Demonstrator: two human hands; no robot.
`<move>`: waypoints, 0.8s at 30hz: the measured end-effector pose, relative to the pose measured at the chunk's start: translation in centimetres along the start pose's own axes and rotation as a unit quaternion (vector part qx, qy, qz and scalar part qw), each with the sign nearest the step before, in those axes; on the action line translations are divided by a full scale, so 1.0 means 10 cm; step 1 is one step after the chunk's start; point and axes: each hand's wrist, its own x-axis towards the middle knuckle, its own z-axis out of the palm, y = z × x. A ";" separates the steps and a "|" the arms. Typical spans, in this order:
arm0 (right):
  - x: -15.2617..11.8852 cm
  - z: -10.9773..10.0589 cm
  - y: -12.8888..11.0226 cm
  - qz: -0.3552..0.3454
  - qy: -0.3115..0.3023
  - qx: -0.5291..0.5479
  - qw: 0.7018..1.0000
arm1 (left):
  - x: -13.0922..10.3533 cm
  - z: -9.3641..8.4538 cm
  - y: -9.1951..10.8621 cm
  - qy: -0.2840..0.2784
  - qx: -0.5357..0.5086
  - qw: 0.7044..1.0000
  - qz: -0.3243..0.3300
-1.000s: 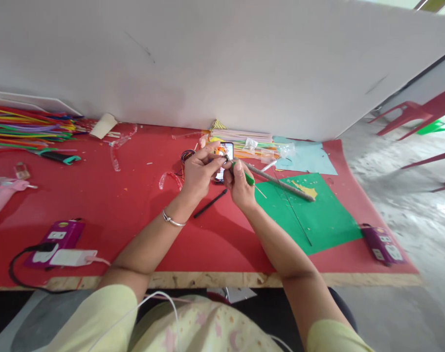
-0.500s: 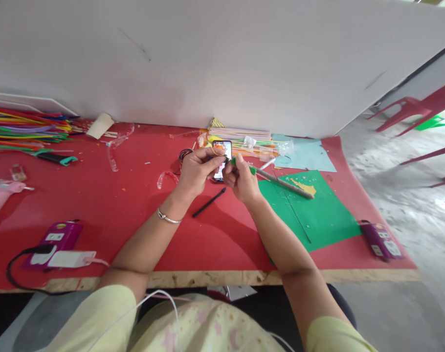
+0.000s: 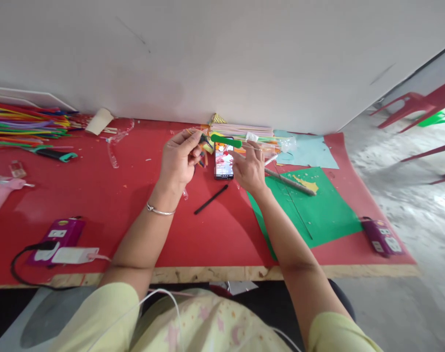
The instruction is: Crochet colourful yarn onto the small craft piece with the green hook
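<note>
My left hand [image 3: 180, 159] is raised left of the phone, fingers closed on a small dark piece with thin coloured strands [image 3: 206, 141]; its kind is unclear. My right hand [image 3: 250, 168] stretches its index finger to the lit screen of the phone [image 3: 223, 171], which lies on the table. Between the right hand's other fingers sits a thin green-handled tool [image 3: 226, 141], its handle pointing left above the phone's top. A black pen-like stick [image 3: 211, 199] lies below the phone.
A green sheet [image 3: 318, 220] carries a brown rod [image 3: 296, 184] and yellow scraps. Coloured pipe cleaners [image 3: 28, 122], black pliers-like handles [image 3: 54, 154] and a pink glue gun [image 3: 4, 190] lie left. Purple power strips [image 3: 66, 232] sit near both front corners. A white wall [image 3: 208, 63] rises behind.
My hands have moved apart, the left one to the left and up. The right index finger now reaches the phone screen, and the green handle has swung out to point left.
</note>
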 end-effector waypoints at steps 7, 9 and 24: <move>-0.21 0.50 0.28 -0.020 -0.047 -0.101 0.994 | 0.03 -0.03 0.02 0.000 0.035 0.999 0.010; -0.22 0.52 0.33 -0.022 -0.047 -0.107 0.993 | 0.04 -0.03 0.02 -0.005 0.043 0.999 0.011; -0.26 0.55 0.38 -0.006 -0.009 -0.063 0.998 | 0.04 -0.06 -0.03 -0.018 0.074 0.997 0.012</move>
